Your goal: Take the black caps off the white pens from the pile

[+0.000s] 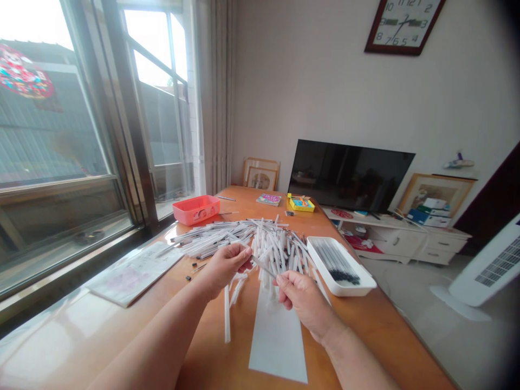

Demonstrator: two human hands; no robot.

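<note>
A thin, pale pen (264, 266), slanting down to the right, is pinched between both my hands above the table. My left hand (233, 262) has its fingers closed on the upper left end. The lower right end is in the closed fingers of my right hand (298, 292). Just beyond them lies a wide heap of pens and white tubes (276, 246), some with dark ends. Under my right hand, a white paper strip (278, 341) stretches toward me. To the right, a white tray (368, 281) holds a row of clear pens with black ends.
At the heap's far left stands a red plastic box (195, 211). A booklet (134, 273) lies by the window side, with small black caps (188, 278) nearby. Loose white tubes (227, 314) lie left of the paper. Farther back are a yellow box (301, 204) and a purple book (268, 199).
</note>
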